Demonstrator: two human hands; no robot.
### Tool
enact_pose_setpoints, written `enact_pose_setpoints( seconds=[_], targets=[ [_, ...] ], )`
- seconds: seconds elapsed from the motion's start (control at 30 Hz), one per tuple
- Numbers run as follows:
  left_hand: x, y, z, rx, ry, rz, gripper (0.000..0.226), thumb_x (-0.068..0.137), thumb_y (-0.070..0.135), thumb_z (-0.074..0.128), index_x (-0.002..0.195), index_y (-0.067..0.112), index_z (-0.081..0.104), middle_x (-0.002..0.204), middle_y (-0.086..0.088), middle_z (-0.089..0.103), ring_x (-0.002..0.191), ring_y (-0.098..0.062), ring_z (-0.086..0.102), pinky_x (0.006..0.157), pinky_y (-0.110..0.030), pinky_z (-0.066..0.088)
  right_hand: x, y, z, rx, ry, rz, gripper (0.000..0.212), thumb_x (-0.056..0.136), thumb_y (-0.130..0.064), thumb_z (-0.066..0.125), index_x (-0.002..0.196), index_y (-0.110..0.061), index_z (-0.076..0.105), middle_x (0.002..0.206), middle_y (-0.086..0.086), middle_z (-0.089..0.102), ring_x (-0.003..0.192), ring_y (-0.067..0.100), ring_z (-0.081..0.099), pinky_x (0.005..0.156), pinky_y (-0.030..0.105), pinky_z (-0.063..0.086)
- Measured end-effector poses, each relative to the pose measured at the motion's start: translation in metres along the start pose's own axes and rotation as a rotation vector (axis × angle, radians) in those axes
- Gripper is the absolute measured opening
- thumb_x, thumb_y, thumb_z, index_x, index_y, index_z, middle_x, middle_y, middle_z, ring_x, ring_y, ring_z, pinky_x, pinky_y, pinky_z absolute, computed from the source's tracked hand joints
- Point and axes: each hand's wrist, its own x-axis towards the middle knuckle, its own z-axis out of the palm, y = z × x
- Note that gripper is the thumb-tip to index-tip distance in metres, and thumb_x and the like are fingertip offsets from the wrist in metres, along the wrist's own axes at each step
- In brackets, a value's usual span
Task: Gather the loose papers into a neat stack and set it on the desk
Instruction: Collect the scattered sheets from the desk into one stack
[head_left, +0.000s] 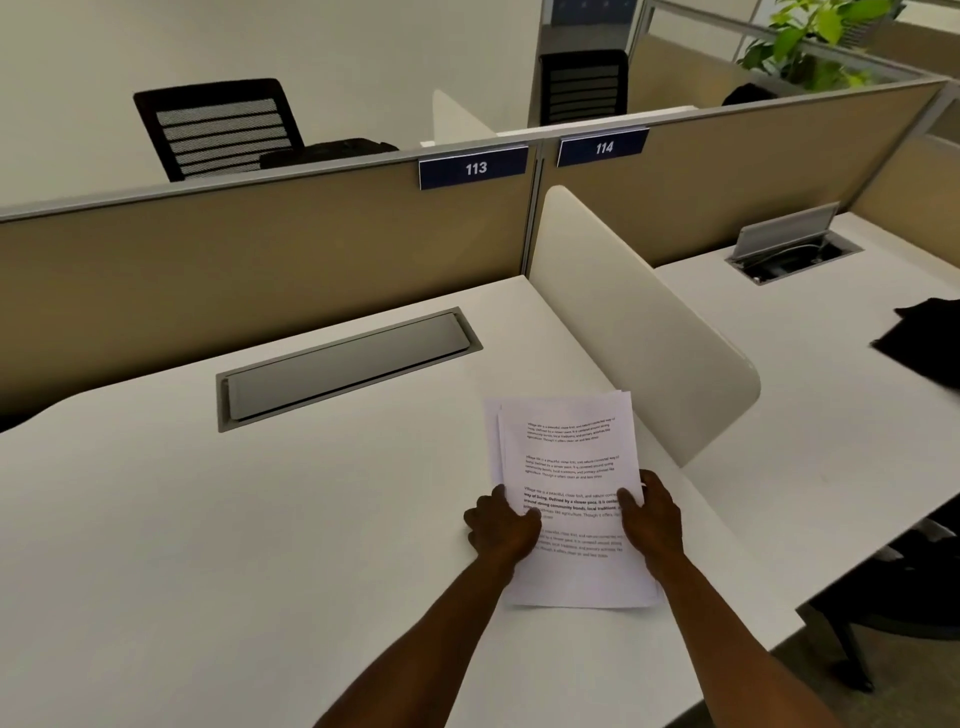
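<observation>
A stack of white printed papers (569, 457) lies on the white desk (260, 519), near its right side. The sheets are slightly fanned at the top-left corner, so their edges do not line up. My left hand (498, 527) grips the stack's left edge, thumb on the top sheet. My right hand (652, 512) grips the right edge the same way. Whether the stack rests flat or is lifted a little, I cannot tell.
A closed grey cable hatch (343, 366) is set into the desk behind the papers. A cream curved divider (623, 317) stands just right of them. Tan partitions marked 113 and 114 close the back. On the neighbouring desk are an open hatch (789, 249) and black cloth (924, 338).
</observation>
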Motion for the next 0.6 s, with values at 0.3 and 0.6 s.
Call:
enact_pose_setpoints(
  seconds=[0.3, 0.6],
  targets=[
    [0.005, 0.015, 0.003, -0.209, 0.091, -0.060, 0.083, 0.091, 0.032, 0.067, 0.159, 0.014, 0.023, 0.156, -0.013, 0.029, 0.143, -0.034, 0.034, 0.117, -0.042, 0.037, 0.014, -0.009, 0.010, -0.165, -0.041, -0.018, 0.035, 0.093, -0.014, 0.058, 0.128, -0.012, 0.054, 0.120, 0.014, 0.067, 0.105, 0.033, 0.063, 0.089, 0.040, 0.052],
    [0.019, 0.007, -0.014, -0.407, 0.044, -0.133, 0.076, 0.087, 0.033, 0.071, 0.153, 0.012, 0.039, 0.152, -0.011, 0.051, 0.140, -0.031, 0.048, 0.117, -0.046, 0.040, 0.016, -0.012, 0.012, -0.076, -0.109, 0.014, 0.034, 0.088, -0.018, 0.069, 0.120, -0.010, 0.059, 0.113, 0.014, 0.068, 0.094, 0.028, 0.065, 0.081, 0.040, 0.054]
  ],
)
